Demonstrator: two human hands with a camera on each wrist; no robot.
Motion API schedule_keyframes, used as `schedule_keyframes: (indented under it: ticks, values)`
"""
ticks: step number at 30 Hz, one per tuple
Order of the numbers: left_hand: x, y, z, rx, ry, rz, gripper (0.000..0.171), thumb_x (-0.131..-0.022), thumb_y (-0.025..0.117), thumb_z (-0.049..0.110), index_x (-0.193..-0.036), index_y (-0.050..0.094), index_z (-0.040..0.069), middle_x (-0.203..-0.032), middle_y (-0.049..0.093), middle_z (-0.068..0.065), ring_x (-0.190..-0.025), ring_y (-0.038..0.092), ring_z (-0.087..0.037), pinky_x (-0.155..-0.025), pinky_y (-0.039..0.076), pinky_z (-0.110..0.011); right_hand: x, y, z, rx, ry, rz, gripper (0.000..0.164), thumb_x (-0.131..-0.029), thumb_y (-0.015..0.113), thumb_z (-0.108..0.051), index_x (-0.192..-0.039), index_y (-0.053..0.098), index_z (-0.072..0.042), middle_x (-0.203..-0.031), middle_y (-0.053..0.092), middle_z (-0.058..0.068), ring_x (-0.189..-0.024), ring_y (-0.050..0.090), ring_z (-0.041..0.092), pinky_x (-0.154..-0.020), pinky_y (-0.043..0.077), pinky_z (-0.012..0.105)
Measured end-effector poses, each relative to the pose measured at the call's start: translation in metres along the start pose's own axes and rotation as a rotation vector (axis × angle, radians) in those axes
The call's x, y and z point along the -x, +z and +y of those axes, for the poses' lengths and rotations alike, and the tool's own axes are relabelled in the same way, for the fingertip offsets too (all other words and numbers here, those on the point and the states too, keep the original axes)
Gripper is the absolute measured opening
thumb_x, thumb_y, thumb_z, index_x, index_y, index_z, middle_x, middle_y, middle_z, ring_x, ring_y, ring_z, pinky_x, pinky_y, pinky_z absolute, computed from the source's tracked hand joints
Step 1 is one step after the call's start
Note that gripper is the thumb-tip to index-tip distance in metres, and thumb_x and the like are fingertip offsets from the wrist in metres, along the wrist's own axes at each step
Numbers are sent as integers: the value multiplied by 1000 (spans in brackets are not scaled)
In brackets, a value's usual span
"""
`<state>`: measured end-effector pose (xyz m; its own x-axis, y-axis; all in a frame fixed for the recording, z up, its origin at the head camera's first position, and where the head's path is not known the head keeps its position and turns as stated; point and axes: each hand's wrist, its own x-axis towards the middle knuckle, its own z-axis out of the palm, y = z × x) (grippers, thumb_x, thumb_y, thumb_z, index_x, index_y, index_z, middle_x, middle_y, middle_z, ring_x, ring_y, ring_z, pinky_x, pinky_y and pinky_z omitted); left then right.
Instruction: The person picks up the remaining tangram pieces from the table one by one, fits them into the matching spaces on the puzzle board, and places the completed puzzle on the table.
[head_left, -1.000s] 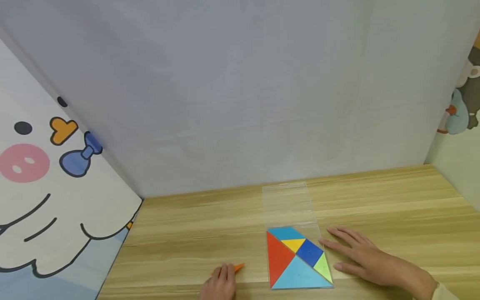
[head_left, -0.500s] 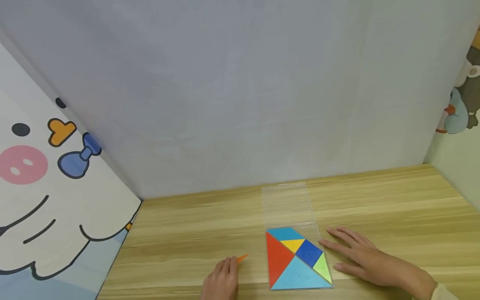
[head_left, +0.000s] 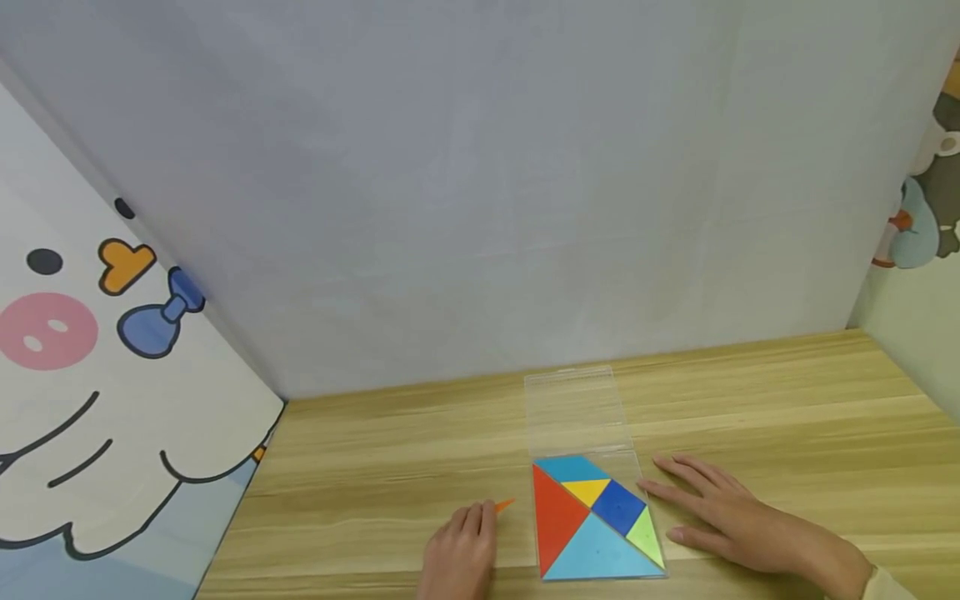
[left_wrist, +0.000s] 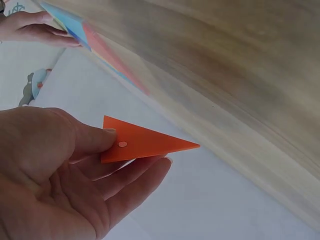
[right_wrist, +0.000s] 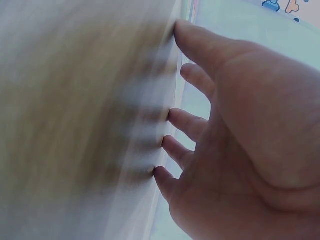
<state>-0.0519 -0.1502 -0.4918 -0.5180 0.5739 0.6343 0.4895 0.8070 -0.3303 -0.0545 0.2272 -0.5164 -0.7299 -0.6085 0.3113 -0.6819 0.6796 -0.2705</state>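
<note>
My left hand [head_left: 459, 552] pinches an orange triangle tangram piece [left_wrist: 137, 141] between thumb and fingers, left of a clear plastic case. In the head view only the piece's pointed tip shows past the fingers. The case holds a red triangle [head_left: 555, 517], a light blue triangle [head_left: 600, 552], a blue parallelogram [head_left: 573, 467], a small yellow triangle [head_left: 587, 489], a dark blue square [head_left: 618, 506] and a light green triangle [head_left: 647, 537]. My right hand [head_left: 738, 525] rests with spread fingers on the table, its index fingertip at the case's right edge.
The clear lid [head_left: 577, 410] lies folded back behind the case on the wooden table [head_left: 375, 467]. A pale cloth wall [head_left: 480, 208] rises at the table's far edge. Cartoon-printed panels [head_left: 112, 333] stand at the left and right sides.
My left hand has moved right and slightly away from me, bringing the orange triangle closer to the case. The right hand and the case have stayed in place.
</note>
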Motion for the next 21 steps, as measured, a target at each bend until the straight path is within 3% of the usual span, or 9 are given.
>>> schedule_keyframes:
  ticks: [6, 11, 17, 19, 21]
  values:
    - [-8, 1, 4, -3, 32, -20, 61, -109, 10, -1, -97, 70, -1, -88, 74, -9, -76, 71, -20, -62, 59, -28, 0, 1, 0, 1, 7, 7, 59, -101, 67, -33, -156, 46, -27, -154, 46, 14, -134, 39, 38, -109, -12, 7]
    - [-16, 5, 8, 20, 43, -1, 35, -98, 35, -2, -102, 70, -2, -87, 72, -9, -76, 70, -19, -62, 58, -27, 1, 1, -1, 20, 6, 13, 60, -100, 67, -33, -156, 45, -28, -154, 45, 12, -136, 38, 34, -112, -4, 10]
    - [-23, 8, 12, 78, 63, 2, 24, -92, 51, -5, -104, 71, -1, -89, 72, -8, -77, 71, -19, -64, 59, -28, 1, 1, -1, 21, -6, 29, 60, -99, 68, -33, -155, 47, -27, -153, 46, 13, -136, 36, 32, -111, -8, 8]
    - [-25, 7, 13, 95, 71, -16, 22, -87, 62, -5, -106, 71, 0, -91, 73, -8, -79, 71, -18, -67, 60, -28, 1, 1, -1, 39, -4, 27, 60, -100, 68, -33, -155, 47, -27, -154, 45, 12, -137, 35, 30, -117, 5, 16]
    - [-28, 7, 14, 113, 75, -44, 25, -83, 66, -4, -107, 72, 0, -92, 73, -8, -80, 71, -18, -69, 60, -28, 1, 1, -1, 37, -2, 26, 60, -100, 68, -33, -156, 46, -28, -154, 45, 11, -137, 35, 29, -116, 6, 16]
